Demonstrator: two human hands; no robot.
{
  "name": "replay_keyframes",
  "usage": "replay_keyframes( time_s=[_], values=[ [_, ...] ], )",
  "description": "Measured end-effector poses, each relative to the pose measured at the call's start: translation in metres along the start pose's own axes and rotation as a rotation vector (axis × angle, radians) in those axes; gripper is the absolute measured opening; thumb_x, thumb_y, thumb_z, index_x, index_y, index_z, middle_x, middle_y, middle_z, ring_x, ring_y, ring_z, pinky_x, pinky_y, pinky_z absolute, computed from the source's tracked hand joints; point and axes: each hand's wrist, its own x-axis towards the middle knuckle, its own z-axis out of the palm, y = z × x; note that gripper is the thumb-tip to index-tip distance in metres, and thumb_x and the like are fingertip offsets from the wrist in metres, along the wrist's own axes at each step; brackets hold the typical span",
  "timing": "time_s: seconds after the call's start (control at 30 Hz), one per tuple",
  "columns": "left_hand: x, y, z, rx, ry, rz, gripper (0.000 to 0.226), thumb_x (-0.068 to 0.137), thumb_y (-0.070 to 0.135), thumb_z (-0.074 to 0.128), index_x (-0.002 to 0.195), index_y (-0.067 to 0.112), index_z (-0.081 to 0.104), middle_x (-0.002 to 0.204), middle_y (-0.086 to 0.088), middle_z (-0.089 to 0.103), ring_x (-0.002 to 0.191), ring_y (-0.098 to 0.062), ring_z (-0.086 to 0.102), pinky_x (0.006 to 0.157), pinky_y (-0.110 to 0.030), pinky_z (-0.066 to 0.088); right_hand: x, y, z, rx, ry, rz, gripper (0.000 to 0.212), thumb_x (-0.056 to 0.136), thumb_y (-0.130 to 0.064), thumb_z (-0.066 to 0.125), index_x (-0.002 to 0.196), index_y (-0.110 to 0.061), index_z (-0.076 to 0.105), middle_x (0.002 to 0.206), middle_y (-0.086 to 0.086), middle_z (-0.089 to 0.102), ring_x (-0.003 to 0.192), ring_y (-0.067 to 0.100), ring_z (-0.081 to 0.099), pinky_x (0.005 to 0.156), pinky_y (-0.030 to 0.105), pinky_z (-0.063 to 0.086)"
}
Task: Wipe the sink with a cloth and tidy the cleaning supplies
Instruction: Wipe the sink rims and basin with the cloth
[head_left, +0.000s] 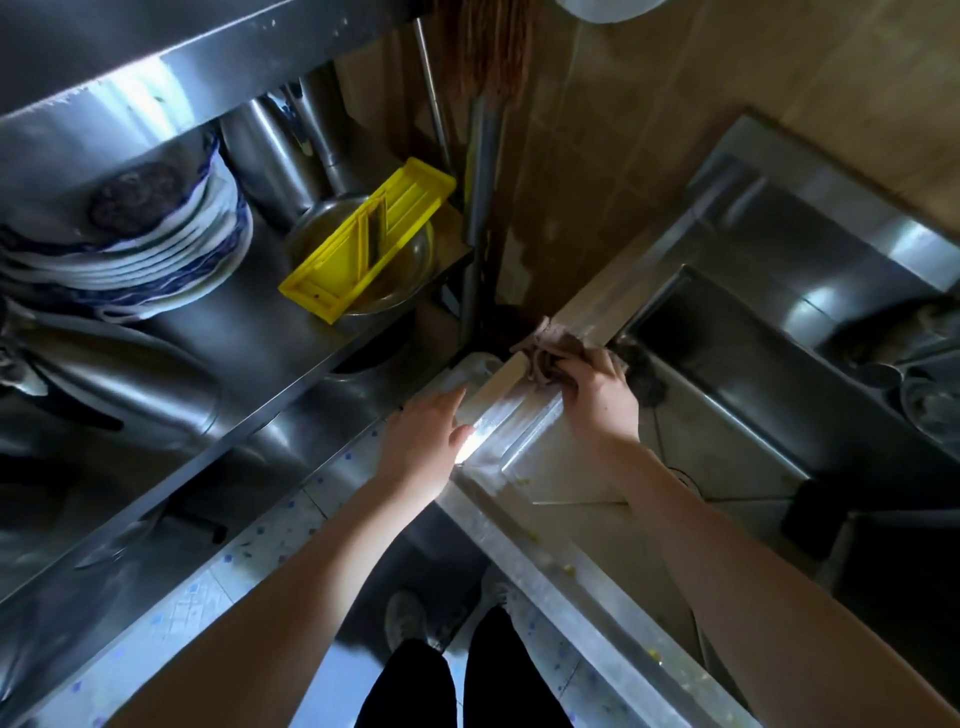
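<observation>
The steel sink (524, 512) runs diagonally from the bottom middle up to the right, its basin partly in shadow. My right hand (602, 397) grips a crumpled brownish cloth (553, 345) and presses it on the sink's rim near the left corner. A dark scouring pad (644, 371) shows just beyond that hand at the basin's edge; whether the hand holds it too is unclear. My left hand (423, 444) lies open with straight fingers against the sink's outer left edge.
A steel shelf rack (249, 332) stands at the left with stacked blue-and-white plates (156, 249), a dark scrubber (137, 197) on them, and a yellow slicer (363, 241) over a metal bowl. Dishes (930, 400) lie at the far right of the basin. My feet stand on speckled floor below.
</observation>
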Motion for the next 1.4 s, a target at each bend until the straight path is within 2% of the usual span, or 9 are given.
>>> replay_keyframes(
  time_s=[0.17,0.5,0.57,0.63,0.7,0.87,1.1,1.23,1.4],
  values=[
    [-0.034,-0.025,0.004,0.064,-0.009,-0.002,0.042,0.093,0.036,0.050,0.131,0.020,0.046,0.126,-0.004,0.057,0.110,-0.025,0.056,0.090,-0.040,0.043,-0.019,-0.011,0.010,-0.021,0.000,-0.024,0.031,0.088,-0.008,0.057,0.115,-0.018,0.067,0.121,0.007,0.054,0.114,0.030,0.046,0.084,0.040,0.051],
    [-0.048,-0.037,-0.013,-0.062,0.033,-0.019,0.033,0.095,0.031,0.047,0.126,0.021,0.054,0.124,-0.003,0.057,0.112,-0.024,0.052,0.091,-0.036,0.037,-0.072,-0.044,0.025,-0.114,-0.063,-0.128,0.028,0.084,-0.015,0.062,0.110,-0.025,0.068,0.119,0.005,0.058,0.105,0.031,0.054,0.078,0.042,0.055],
    [-0.052,-0.042,-0.018,-0.051,0.026,-0.030,0.033,0.096,0.031,0.046,0.126,0.020,0.053,0.125,-0.002,0.056,0.114,-0.023,0.051,0.092,-0.035,0.036,-0.086,-0.051,0.028,-0.176,-0.083,-0.181,0.026,0.081,-0.026,0.067,0.107,-0.022,0.069,0.116,0.010,0.060,0.101,0.033,0.059,0.077,0.044,0.057],
    [-0.054,-0.047,-0.023,-0.056,0.008,-0.038,0.034,0.097,0.032,0.044,0.128,0.020,0.051,0.127,-0.002,0.054,0.115,-0.022,0.050,0.094,-0.036,0.037,-0.095,-0.058,0.030,-0.230,-0.106,-0.213,0.035,0.077,-0.041,0.072,0.105,-0.019,0.070,0.114,0.013,0.062,0.097,0.033,0.063,0.076,0.044,0.056],
    [-0.057,-0.050,-0.027,-0.064,-0.014,-0.034,0.035,0.097,0.033,0.043,0.129,0.021,0.050,0.127,-0.002,0.053,0.116,-0.022,0.050,0.096,-0.037,0.039,-0.098,-0.062,0.031,-0.239,-0.129,-0.192,0.038,0.079,-0.044,0.069,0.107,-0.018,0.070,0.118,0.014,0.060,0.100,0.033,0.063,0.081,0.044,0.053],
    [-0.062,-0.055,-0.030,-0.064,-0.043,-0.005,0.034,0.097,0.033,0.043,0.127,0.020,0.051,0.126,-0.002,0.054,0.115,-0.022,0.051,0.095,-0.039,0.041,-0.104,-0.066,0.030,-0.223,-0.165,-0.170,0.038,0.083,-0.040,0.066,0.114,-0.017,0.067,0.127,0.013,0.054,0.118,0.033,0.053,0.093,0.046,0.047],
    [-0.061,-0.055,-0.032,-0.083,-0.035,0.051,0.031,0.096,0.032,0.044,0.120,0.017,0.056,0.117,-0.003,0.058,0.106,-0.020,0.054,0.086,-0.034,0.041,-0.117,-0.064,0.021,-0.322,-0.233,-0.166,0.042,0.087,-0.026,0.063,0.128,-0.028,0.052,0.141,0.003,0.040,0.132,0.022,0.037,0.106,0.038,0.035],
    [-0.054,-0.051,-0.035,-0.087,-0.014,0.070,0.029,0.095,0.030,0.047,0.117,0.015,0.057,0.114,-0.005,0.059,0.105,-0.023,0.056,0.085,-0.037,0.043,-0.123,-0.064,0.008,-0.425,-0.249,-0.189,0.044,0.086,-0.017,0.064,0.126,-0.029,0.051,0.135,0.001,0.045,0.128,0.022,0.042,0.109,0.037,0.031],
    [-0.045,-0.046,-0.036,-0.075,0.012,0.075,0.026,0.093,0.025,0.051,0.115,0.015,0.059,0.112,-0.006,0.059,0.103,-0.025,0.056,0.085,-0.038,0.042,-0.134,-0.066,-0.001,-0.491,-0.261,-0.195,0.038,0.081,-0.010,0.062,0.117,-0.021,0.056,0.122,0.005,0.050,0.111,0.025,0.051,0.100,0.037,0.034]
  ],
)
